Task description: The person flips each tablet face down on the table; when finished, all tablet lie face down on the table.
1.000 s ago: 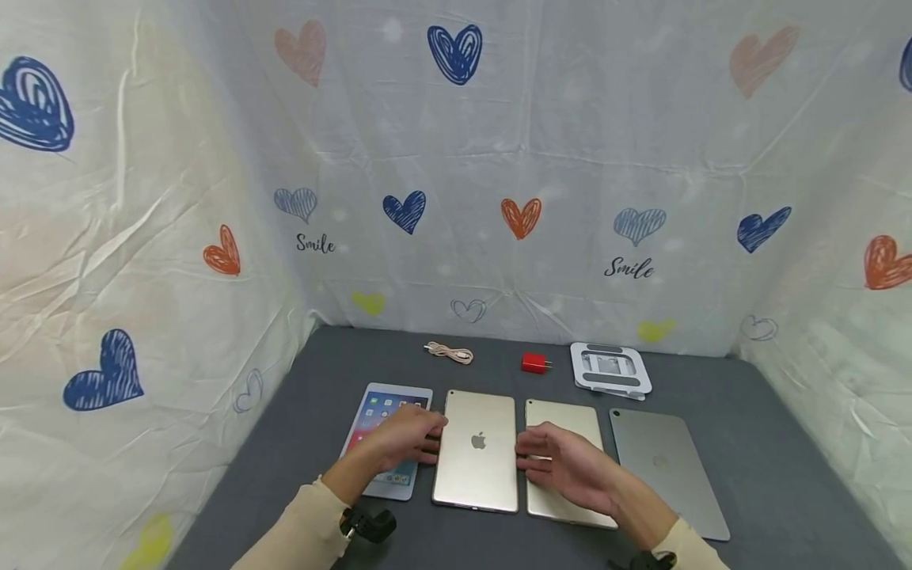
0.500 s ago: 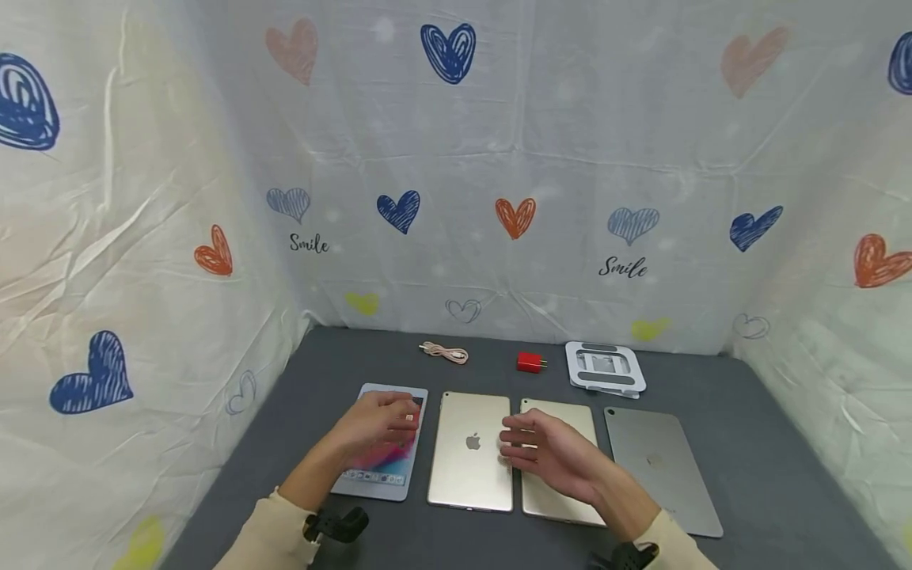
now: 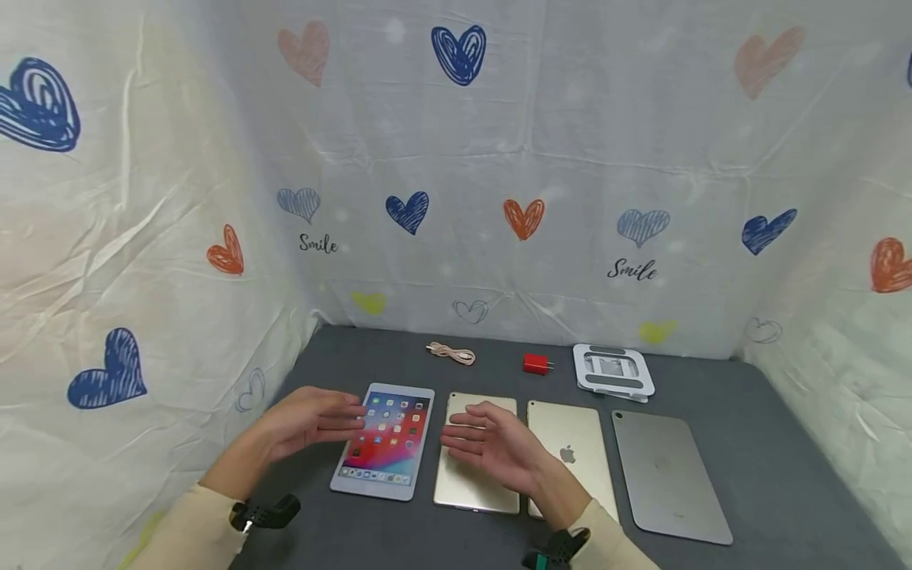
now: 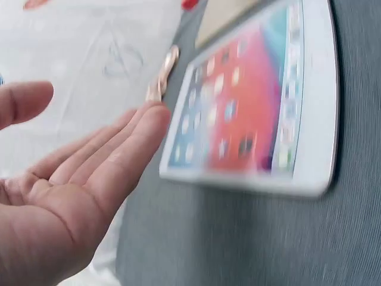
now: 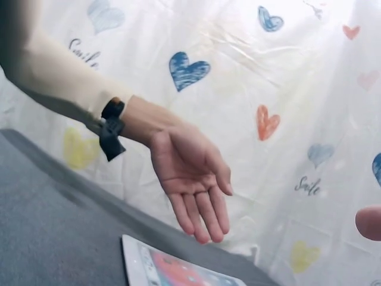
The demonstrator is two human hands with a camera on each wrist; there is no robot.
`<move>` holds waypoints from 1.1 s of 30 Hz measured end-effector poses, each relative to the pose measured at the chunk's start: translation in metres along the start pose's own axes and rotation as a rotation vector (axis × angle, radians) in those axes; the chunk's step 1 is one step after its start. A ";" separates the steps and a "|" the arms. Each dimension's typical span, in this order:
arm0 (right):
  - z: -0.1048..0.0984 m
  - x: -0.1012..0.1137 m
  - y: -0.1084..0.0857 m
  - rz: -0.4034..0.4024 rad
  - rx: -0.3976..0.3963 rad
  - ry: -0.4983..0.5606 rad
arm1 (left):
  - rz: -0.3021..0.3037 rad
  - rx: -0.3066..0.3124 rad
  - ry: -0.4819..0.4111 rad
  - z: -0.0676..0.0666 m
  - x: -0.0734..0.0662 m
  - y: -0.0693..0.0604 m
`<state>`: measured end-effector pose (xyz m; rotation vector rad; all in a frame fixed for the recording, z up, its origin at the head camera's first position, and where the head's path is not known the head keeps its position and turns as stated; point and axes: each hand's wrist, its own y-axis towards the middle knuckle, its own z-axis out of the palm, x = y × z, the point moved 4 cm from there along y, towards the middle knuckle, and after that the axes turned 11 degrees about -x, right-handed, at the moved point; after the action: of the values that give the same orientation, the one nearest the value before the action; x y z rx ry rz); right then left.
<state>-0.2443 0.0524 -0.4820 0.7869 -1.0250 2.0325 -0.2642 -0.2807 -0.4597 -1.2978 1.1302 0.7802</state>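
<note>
A white tablet (image 3: 387,451) lies screen up, its home screen lit with app icons. Beside its left edge, my left hand (image 3: 302,423) hovers with fingers straight and palm facing inward; in the head view the fingertips overlap the edge. The left wrist view has that hand (image 4: 77,190) apart from the blurred tablet. My right hand (image 3: 499,447) is above a gold tablet (image 3: 470,492) lying back up, partly covering it. Its fingers are extended and hold nothing. A second gold tablet (image 3: 570,435) with an apple logo lies to the right, partly behind the right wrist.
A grey tablet (image 3: 670,475) lies back up at the right of the dark table (image 3: 342,530). Along the back are a coiled pink cable (image 3: 452,353), a red charger plug (image 3: 537,363) and a folded white stand (image 3: 613,372). A heart-printed curtain (image 3: 470,158) encloses the table.
My left hand has moved left off the white tablet, uncovering its screen. My right hand has shifted left from the second gold tablet to over the first.
</note>
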 end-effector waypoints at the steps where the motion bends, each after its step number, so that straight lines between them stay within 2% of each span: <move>1: 0.003 -0.003 0.003 0.007 -0.014 0.010 | -0.011 -0.008 0.001 -0.006 0.002 0.001; 5: 0.013 -0.014 0.013 0.034 -0.073 0.018 | -0.060 -0.057 0.008 -0.024 0.011 0.004; 10: 0.019 -0.023 0.024 0.053 -0.118 0.011 | -0.100 -0.065 0.019 -0.029 0.023 0.009; 16: 0.019 -0.030 0.034 0.053 -0.145 0.057 | -0.091 -0.092 0.032 -0.024 0.033 0.020; 21: 0.018 -0.032 0.034 0.050 -0.138 0.066 | -0.087 -0.157 0.055 -0.019 0.034 0.023; 26: 0.018 -0.029 0.032 0.058 -0.123 0.060 | -0.075 -0.185 0.066 -0.013 0.033 0.025; 29: 0.020 -0.030 0.032 0.070 -0.096 0.043 | -0.061 -0.197 0.088 -0.005 0.033 0.023; 33: 0.024 -0.027 0.029 0.056 -0.051 0.033 | -0.037 -0.203 0.129 0.012 0.030 0.022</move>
<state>-0.2477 0.0107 -0.5028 0.7031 -1.0868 2.0508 -0.2727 -0.2703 -0.4964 -1.5528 1.1475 0.8086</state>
